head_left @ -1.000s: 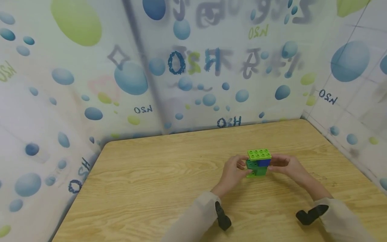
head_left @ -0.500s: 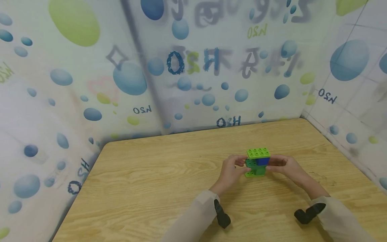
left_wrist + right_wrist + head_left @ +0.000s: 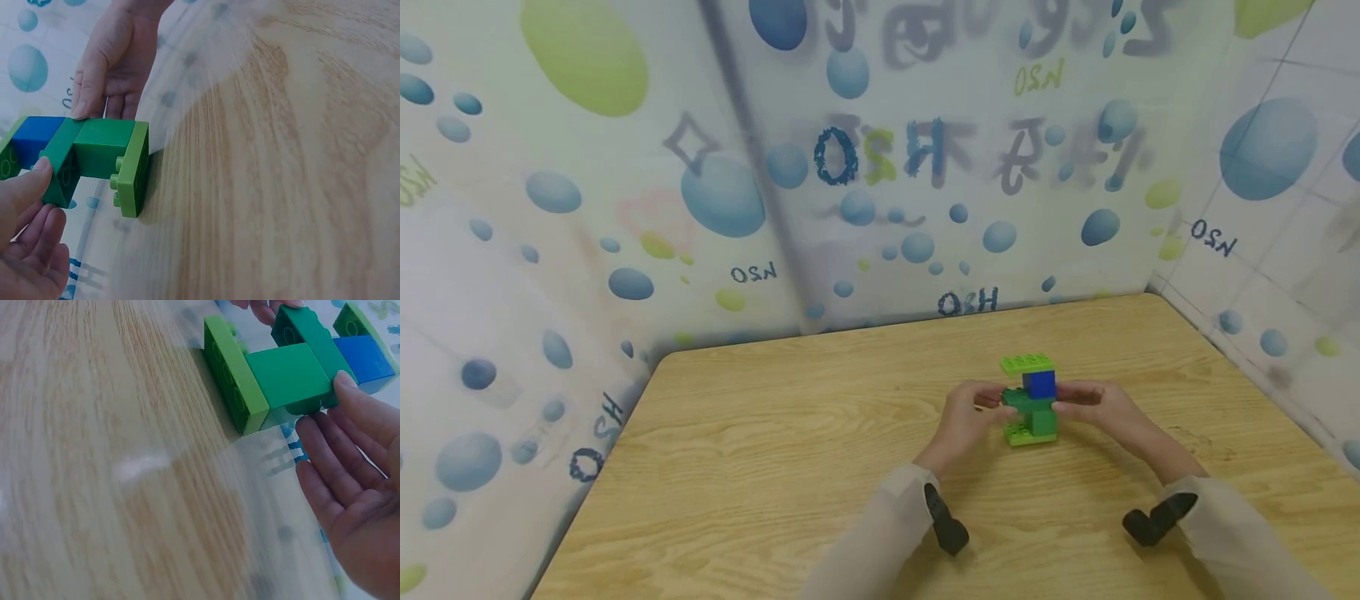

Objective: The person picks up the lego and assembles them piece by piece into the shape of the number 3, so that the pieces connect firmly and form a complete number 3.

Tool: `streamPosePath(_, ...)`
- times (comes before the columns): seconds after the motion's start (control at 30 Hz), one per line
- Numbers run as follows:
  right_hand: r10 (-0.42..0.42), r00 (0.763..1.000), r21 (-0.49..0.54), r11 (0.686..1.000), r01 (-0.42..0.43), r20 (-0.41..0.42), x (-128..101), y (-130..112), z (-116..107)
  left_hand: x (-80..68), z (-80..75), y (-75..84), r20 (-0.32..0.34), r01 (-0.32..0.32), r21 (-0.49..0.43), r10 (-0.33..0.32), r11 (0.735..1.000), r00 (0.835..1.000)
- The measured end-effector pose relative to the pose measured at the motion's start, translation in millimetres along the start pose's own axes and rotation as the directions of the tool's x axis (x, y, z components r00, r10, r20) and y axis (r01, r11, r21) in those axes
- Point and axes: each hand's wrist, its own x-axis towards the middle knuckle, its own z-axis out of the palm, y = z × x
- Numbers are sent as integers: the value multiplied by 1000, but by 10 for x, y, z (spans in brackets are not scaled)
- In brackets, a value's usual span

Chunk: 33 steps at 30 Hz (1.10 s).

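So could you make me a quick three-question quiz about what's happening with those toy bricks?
1. True or false: the brick tower stands on the wooden table.
2. Which brick sits just under the light green top plate? A red, B blue, C yellow.
3. Fill in: the left hand and right hand touch the tower from ____ sides.

Key: 1 true. 2 B, the blue brick. 3 opposite.
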Motion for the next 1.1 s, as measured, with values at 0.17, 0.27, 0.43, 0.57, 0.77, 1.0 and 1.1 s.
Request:
streamPosePath(0.17, 12, 1000, 5, 1000, -12, -12, 37, -6, 17, 24, -31, -22, 9, -17, -1, 17, 1000, 1000)
streamPosePath(0.27, 21, 999, 14, 1000, -21, -28, 66, -10, 32, 51, -39, -39, 6, -17, -9, 17, 1000, 1000)
streamPosePath(0.43, 41, 997, 41, 998, -38, -62, 107, -36, 52, 92, -42, -54, -4, 28, -12, -28, 1000, 1000)
streamPosePath(0.57, 50, 995, 66, 997, -45, -82, 131, -49, 62, 114, -40, -66, -13, 35, -18, -35, 999, 999)
streamPosePath(0.77, 68, 993, 139, 989, -54, -94, 176, -48, 88, 143, -29, -84, -42, 17, -47, -19, 999, 999)
streamPosePath(1.0, 75, 990, 216, 975, -48, -116, 227, -49, 128, 182, -18, -116, -94, 35, -35, -38, 999, 995)
streamPosePath(1.1, 70, 990, 233, 972, -41, -120, 245, -51, 139, 195, -16, -134, -115, 50, -40, -54, 998, 992)
